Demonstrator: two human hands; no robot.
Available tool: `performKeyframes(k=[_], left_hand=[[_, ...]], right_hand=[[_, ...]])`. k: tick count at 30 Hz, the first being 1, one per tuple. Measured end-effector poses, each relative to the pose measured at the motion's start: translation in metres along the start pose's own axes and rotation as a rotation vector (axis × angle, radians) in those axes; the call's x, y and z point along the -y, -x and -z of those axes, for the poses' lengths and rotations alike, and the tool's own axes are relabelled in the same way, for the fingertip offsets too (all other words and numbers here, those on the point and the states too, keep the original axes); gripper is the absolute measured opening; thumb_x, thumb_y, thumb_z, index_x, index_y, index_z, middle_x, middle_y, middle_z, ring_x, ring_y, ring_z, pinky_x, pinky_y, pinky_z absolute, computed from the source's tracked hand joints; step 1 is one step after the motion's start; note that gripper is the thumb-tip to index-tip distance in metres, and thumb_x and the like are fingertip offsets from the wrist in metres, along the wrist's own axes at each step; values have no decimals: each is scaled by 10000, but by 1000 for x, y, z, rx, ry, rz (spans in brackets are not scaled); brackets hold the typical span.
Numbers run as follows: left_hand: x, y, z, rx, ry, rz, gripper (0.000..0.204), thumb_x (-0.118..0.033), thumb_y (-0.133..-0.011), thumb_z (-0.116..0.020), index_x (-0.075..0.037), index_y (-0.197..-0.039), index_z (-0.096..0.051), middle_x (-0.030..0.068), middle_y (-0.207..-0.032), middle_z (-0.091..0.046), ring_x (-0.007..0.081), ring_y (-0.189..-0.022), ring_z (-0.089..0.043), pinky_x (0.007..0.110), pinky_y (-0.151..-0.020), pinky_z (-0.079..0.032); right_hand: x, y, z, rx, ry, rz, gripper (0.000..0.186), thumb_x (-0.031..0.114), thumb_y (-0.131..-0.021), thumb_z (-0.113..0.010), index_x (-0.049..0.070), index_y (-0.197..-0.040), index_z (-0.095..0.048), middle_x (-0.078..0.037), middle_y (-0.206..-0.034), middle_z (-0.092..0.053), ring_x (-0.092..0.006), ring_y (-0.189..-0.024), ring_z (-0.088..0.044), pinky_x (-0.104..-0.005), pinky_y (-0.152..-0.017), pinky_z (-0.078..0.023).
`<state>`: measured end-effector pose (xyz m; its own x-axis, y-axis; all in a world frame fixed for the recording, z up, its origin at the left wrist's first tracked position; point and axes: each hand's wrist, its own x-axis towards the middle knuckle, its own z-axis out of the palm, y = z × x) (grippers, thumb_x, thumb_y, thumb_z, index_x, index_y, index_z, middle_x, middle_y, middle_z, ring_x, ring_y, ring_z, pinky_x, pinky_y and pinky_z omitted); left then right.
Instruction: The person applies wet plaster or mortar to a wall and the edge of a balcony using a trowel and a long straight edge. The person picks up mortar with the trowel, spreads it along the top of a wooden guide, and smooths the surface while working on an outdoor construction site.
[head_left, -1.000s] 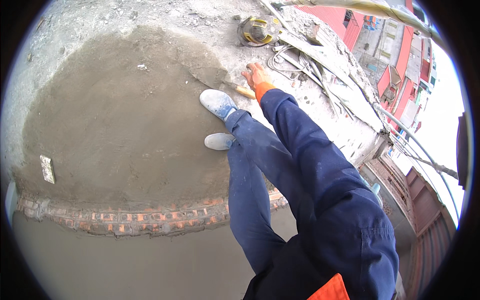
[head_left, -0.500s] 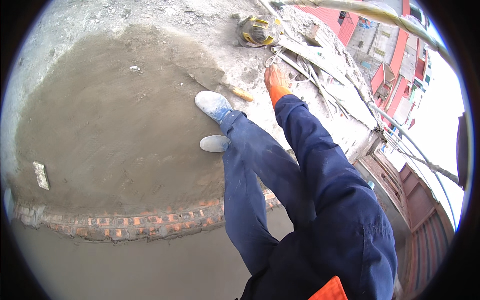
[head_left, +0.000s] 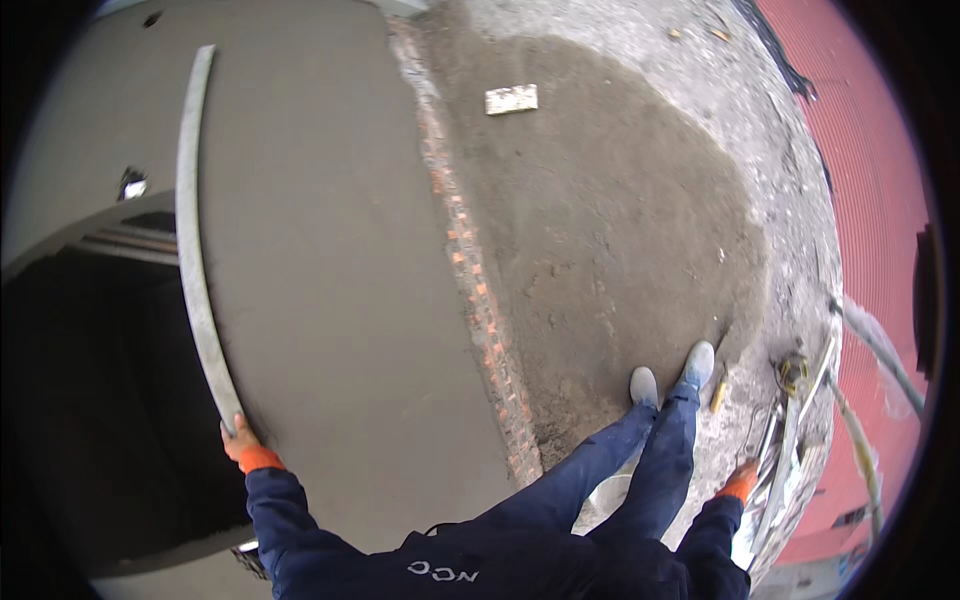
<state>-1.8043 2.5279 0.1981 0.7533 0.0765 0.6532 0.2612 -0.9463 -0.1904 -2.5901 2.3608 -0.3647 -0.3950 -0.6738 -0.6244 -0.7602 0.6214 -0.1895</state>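
Along the border between the dark opening [head_left: 110, 400] and the smooth grey plaster [head_left: 330, 250], on the person's left, lay a long grey straightedge [head_left: 190, 240], its far end reaching well away from the body. The step in hand seemed to be positioning or steadying it there. The next move would probably call for a firm, even hold, since no hand supported the far end.

The left hand [head_left: 242, 442] was closed around the straightedge's near end, with no gap showing between fingers and bar. The right hand [head_left: 742, 480] reached down on the other side, at the edge of some pale strips [head_left: 787, 458] and just beside a thin metal tube [head_left: 768, 437]; whether it gripped anything could not be told. A wooden-handled trowel [head_left: 719, 394] lay near the right shoe [head_left: 699, 362], apart from both hands.
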Motion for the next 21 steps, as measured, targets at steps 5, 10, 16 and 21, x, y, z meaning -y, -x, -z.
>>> performKeyframes(k=[5,10,16,21], left_hand=[[42,-9,38,23,-99,303,593,-495,-746,-697,-320,-1291,-541,-58,-1419,-430,223,-1284,-387,558,-1015,-254],[72,3,28,37,-71,336,618,-429,-727,-731,-268,-1293,-543,-42,-1415,-410,209,-1276,-351,556,-1029,-205],[50,-11,47,12,93,279,601,-377,-723,-737,-182,-1263,-558,-21,-1407,-398,239,-1295,-318,574,-1026,-147],[51,-12,41,-25,203,259,585,-321,-748,-712,-167,-1282,-528,-30,-1420,-392,272,-1311,-307,603,-1008,-146]], right_hand=[[67,34,50,236,-177,-112,445,361,-966,-344,36,-1201,-536,-261,-932,-633,-403,-851,-586,-450,-776,-445],[271,166,194,328,-267,668,558,17,-781,-408,86,-1334,-450,-159,-667,-628,-152,-491,-572,-326,-448,-467],[447,200,241,281,73,1497,296,124,-815,-490,-29,-1064,-539,-134,-762,-686,-242,-648,-669,-347,-555,-517],[583,298,261,19,840,1236,341,406,-828,-601,83,-882,-698,-199,-823,-669,-385,-790,-651,-470,-705,-503]])
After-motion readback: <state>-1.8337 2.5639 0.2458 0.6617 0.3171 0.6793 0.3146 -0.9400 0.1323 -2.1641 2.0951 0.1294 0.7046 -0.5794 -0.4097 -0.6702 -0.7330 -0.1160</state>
